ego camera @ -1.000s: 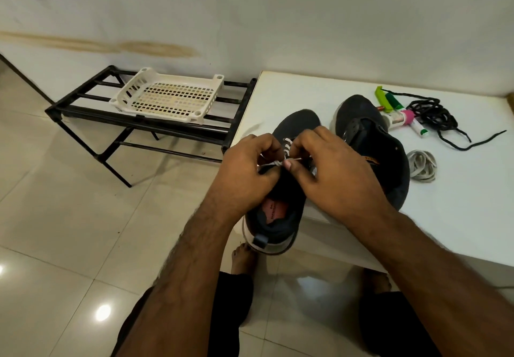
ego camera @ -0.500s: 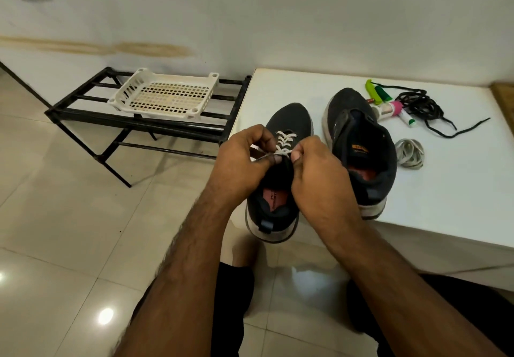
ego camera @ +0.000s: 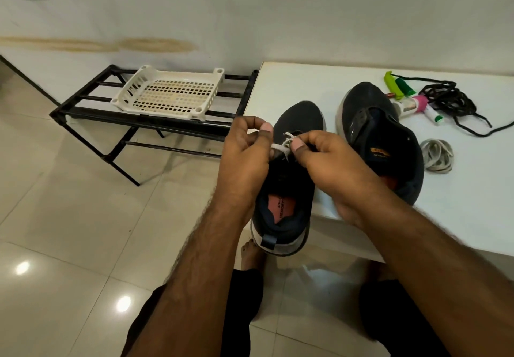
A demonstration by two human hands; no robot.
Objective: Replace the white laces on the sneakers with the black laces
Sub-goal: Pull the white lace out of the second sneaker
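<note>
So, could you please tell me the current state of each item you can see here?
Near sneaker: partly unlaced, heel overhanging the table edge.
White lace: pinched by left hand and right hand.
Far sneaker: no lace visible.
Loose white lace: bundled on table.
Black laces: tangled, unused.
Basket: empty.

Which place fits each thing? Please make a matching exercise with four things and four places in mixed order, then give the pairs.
Things:
1. white lace
2. black laces
3. basket
4. loose white lace

Places:
A. on the black rack
B. coiled on the table, right of the right sneaker
C. pinched by the left hand and right hand over the left sneaker
D. piled at the table's far right, beside the tubes

Pairs: 1-C, 2-D, 3-A, 4-B
</note>
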